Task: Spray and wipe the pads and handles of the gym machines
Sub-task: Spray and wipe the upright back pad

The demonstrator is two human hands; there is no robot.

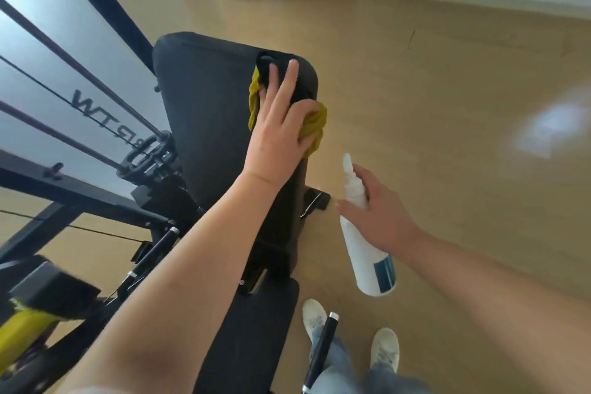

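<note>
Left hand (pixel 278 134) lies flat on a crumpled yellow-and-black cloth (pixel 315 125), pressing it onto the black padded backrest surface (pixel 204 99) at its far right corner. Fingers straight, slightly spread, forearm stretched along the surface. Thumb seems to lie on the cloth's yellow fold at the right edge; blur, can't confirm. Right hand (pixel 383 217) is wrapped round the neck of a white plastic spray bottle with teal label (pixel 367 262), tilted above the tan floor (pixel 447 105), just right of the surface.

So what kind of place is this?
Most likely a gym or home workout room. There's a black padded bench, a machine frame strung with cables, and a yellow cloth wiping the bench clean.
</note>
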